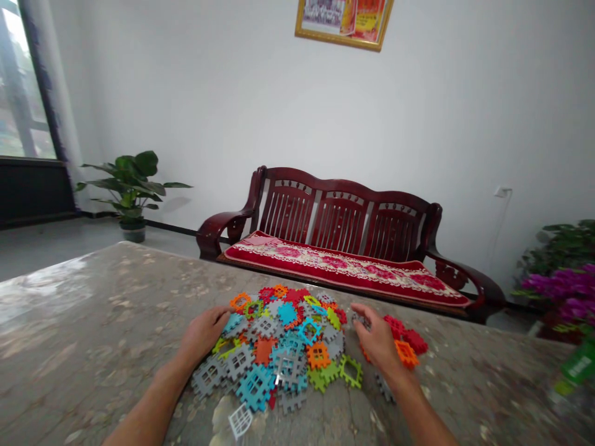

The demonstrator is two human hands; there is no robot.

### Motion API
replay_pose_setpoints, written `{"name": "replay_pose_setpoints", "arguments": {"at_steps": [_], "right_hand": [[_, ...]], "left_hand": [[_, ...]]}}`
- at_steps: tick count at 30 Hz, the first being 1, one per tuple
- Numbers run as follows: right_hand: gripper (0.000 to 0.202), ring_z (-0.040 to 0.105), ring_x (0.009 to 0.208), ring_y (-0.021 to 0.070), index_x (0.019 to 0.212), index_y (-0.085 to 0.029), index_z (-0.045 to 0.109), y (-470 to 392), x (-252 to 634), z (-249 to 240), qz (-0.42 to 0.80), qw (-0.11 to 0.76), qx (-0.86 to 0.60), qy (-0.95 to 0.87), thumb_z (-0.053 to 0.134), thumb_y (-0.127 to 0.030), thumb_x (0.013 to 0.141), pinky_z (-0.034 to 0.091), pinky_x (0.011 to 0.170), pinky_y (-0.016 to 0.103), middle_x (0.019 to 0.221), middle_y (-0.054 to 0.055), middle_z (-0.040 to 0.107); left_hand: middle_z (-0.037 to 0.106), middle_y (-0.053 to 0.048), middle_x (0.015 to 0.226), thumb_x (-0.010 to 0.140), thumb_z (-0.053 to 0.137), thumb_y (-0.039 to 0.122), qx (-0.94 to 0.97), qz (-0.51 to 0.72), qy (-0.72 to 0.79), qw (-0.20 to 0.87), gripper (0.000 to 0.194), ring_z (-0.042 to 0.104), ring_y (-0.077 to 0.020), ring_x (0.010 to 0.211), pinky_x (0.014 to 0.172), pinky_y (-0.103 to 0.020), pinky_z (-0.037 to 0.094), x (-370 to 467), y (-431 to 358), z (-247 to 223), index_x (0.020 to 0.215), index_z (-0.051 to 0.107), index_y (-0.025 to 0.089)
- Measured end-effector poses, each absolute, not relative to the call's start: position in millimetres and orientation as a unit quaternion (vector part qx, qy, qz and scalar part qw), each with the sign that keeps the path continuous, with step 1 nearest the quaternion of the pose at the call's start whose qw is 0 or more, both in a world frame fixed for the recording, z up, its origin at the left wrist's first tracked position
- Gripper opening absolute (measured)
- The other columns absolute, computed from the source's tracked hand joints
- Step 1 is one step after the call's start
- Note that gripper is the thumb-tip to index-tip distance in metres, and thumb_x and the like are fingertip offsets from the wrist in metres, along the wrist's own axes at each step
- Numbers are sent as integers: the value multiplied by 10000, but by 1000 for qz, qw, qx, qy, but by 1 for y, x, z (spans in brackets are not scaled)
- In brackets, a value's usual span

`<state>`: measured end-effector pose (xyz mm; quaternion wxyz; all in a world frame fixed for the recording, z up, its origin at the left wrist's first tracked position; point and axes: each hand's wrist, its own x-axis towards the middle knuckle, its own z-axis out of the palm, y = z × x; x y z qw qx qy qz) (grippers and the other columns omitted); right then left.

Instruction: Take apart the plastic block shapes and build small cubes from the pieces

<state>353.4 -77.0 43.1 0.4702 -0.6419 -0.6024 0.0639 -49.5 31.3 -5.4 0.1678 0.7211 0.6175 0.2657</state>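
A wide heap of notched plastic tiles in grey, blue, green, orange and red lies on the patterned table. My left hand touches the heap's left edge beside a light blue tile; its fingers are bent together, and what they hold, if anything, is hidden. At the heap's right side, my right hand has its thumb and fingers around a small grey tile. Red tiles and an orange tile lie just right of that hand. A white window-shaped piece rests in front of the heap.
The table reaches out to both sides. Behind it stands a dark red wooden bench with a red floral cover. A potted plant is at the left. Purple flowers and a green bottle are at the right.
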Motion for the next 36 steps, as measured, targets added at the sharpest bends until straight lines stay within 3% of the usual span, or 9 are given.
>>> {"name": "replay_pose_setpoints", "arguments": {"at_steps": [11, 22, 36], "right_hand": [[282, 580, 1161, 265, 1075, -249, 696, -121, 285, -1, 45, 548, -611, -569, 507, -342, 888, 425, 1054, 465, 1207, 94, 665], [325, 503, 1255, 282, 1127, -266, 680, -125, 286, -20, 5, 503, -636, -586, 462, -404, 929, 353, 1096, 511, 1299, 88, 604], [345, 499, 1278, 267, 1115, -262, 687, -123, 277, -19, 36, 494, -635, -593, 430, -405, 935, 376, 1108, 502, 1333, 89, 582]], "left_hand": [[732, -30, 1176, 917, 350, 399, 720, 267, 617, 176, 445, 653, -226, 1088, 960, -310, 462, -49, 28, -2, 1107, 726, 255], [734, -33, 1171, 920, 345, 361, 730, 255, 613, 161, 438, 655, -210, 1085, 941, -284, 462, -46, 23, 6, 1086, 731, 238], [731, -31, 1179, 925, 347, 364, 730, 259, 613, 157, 438, 646, -215, 1099, 965, -296, 458, -46, 26, 1, 1102, 730, 245]]}}
